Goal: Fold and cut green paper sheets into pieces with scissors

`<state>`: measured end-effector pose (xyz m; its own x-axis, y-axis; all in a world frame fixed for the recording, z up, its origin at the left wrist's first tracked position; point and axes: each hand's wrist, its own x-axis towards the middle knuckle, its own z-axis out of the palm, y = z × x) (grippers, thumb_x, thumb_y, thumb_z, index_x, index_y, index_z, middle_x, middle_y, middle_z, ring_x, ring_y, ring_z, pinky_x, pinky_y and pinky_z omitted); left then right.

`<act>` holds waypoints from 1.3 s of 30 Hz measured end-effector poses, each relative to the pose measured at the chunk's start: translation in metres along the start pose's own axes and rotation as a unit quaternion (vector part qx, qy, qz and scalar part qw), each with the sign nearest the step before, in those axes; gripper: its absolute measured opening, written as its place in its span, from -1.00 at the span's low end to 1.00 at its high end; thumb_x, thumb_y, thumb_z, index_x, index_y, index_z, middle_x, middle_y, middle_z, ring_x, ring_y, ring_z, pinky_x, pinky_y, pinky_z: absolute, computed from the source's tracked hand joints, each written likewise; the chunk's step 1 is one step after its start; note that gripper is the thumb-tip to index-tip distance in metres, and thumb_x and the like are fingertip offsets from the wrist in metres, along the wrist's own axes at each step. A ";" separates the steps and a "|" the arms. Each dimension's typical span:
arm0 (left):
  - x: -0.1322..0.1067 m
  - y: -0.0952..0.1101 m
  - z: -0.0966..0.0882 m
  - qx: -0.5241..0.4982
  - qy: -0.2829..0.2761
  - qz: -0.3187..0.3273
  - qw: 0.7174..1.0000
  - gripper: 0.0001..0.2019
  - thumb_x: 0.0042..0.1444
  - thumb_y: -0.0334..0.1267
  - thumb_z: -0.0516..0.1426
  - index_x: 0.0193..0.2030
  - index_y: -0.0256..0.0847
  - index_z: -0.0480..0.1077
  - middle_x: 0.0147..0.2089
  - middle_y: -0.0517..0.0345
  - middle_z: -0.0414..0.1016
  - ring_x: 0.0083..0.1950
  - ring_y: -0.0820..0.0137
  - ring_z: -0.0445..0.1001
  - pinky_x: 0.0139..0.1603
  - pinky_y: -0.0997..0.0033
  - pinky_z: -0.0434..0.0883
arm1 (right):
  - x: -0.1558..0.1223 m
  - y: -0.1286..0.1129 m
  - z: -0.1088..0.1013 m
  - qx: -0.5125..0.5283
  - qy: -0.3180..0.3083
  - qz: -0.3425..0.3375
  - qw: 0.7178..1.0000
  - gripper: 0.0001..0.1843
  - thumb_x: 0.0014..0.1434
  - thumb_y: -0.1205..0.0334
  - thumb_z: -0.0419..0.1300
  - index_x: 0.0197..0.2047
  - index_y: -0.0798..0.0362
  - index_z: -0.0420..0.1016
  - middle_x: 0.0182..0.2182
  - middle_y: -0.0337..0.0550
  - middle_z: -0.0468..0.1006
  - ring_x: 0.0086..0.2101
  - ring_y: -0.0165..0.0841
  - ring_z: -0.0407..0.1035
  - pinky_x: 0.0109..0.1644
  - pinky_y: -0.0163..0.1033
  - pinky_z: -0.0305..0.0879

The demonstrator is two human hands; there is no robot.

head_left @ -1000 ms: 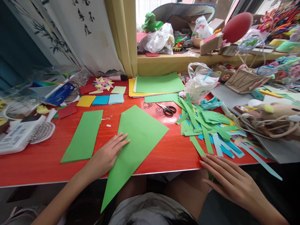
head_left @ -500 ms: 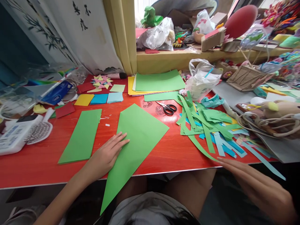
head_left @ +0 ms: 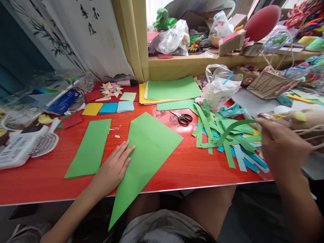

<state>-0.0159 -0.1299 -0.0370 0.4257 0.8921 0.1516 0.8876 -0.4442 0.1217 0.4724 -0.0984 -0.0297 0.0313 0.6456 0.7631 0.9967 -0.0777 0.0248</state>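
A folded sheet of green paper (head_left: 149,152) lies on the red table, its long pointed end hanging over the front edge. My left hand (head_left: 113,168) rests flat with fingers stretched out, the fingertips on the sheet's left side. On the right, my right hand (head_left: 283,141) is raised above the scrap pile, its fingers pinched on one end of a green paper strip (head_left: 235,125). That strip arches down into the heap of green and blue paper scraps (head_left: 227,141). Left of my left hand lies a green paper rectangle (head_left: 89,148).
Black-handled scissors (head_left: 184,119) lie behind the folded sheet. Stacked green paper (head_left: 174,88), small coloured squares (head_left: 108,108) and a plastic bag with a cup (head_left: 220,87) stand further back. A hairbrush (head_left: 45,143) and white bottle (head_left: 21,146) are at the left.
My right hand has risen from the table's front edge, lifting the end of the green strip into an arch. My left hand has slid slightly left on the folded sheet.
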 end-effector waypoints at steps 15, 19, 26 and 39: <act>0.073 -0.022 -0.023 0.022 -0.035 0.071 0.997 -0.58 0.13 -0.50 -0.18 0.05 -0.28 0.31 0.20 -0.04 0.30 0.23 0.28 0.26 0.21 0.16 0.27 | 0.062 -0.139 -0.003 0.143 -0.329 -0.093 0.929 -0.63 0.25 0.05 -0.05 -0.18 0.02 0.52 -0.13 -0.09 0.54 -0.18 -0.18 0.42 -0.22 -0.14 0.30; 0.099 -0.019 -0.003 0.081 0.028 0.103 0.991 -0.64 0.20 -0.41 -0.16 0.05 -0.41 0.31 0.11 -0.15 0.37 0.17 0.21 0.31 0.21 0.15 0.26 | 0.079 -0.181 0.038 0.097 -0.404 -0.106 0.904 -0.62 0.24 0.05 -0.07 -0.19 0.10 0.47 -0.24 0.05 0.52 -0.23 -0.14 0.39 -0.38 -0.19 0.17; 0.102 -0.021 0.011 0.015 0.037 0.068 0.997 -0.65 0.20 -0.39 -0.16 0.07 -0.38 0.25 0.21 -0.12 0.28 0.25 0.27 0.21 0.26 0.15 0.21 | 0.073 -0.176 0.064 0.167 -0.379 -0.086 0.906 -0.70 0.18 0.07 0.01 -0.20 0.09 0.42 -0.21 0.02 0.46 -0.25 -0.22 0.35 -0.34 -0.21 0.17; 0.100 -0.003 0.011 0.044 0.084 0.155 0.983 -0.66 0.21 -0.36 -0.11 0.04 -0.44 0.33 0.04 -0.18 0.43 0.12 0.21 0.32 0.16 0.15 0.31 | 0.074 -0.197 0.017 0.533 -0.433 0.087 0.721 -0.56 0.04 0.19 0.15 0.02 0.00 0.27 -0.37 -0.21 0.39 -0.40 -0.35 0.38 -0.41 -0.22 0.35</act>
<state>0.0262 -0.0381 -0.0331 0.6502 0.6845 0.3297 0.7341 -0.6778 -0.0408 0.2799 -0.0227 0.0111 -0.2625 0.9649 -0.0063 0.4482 0.1162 -0.8863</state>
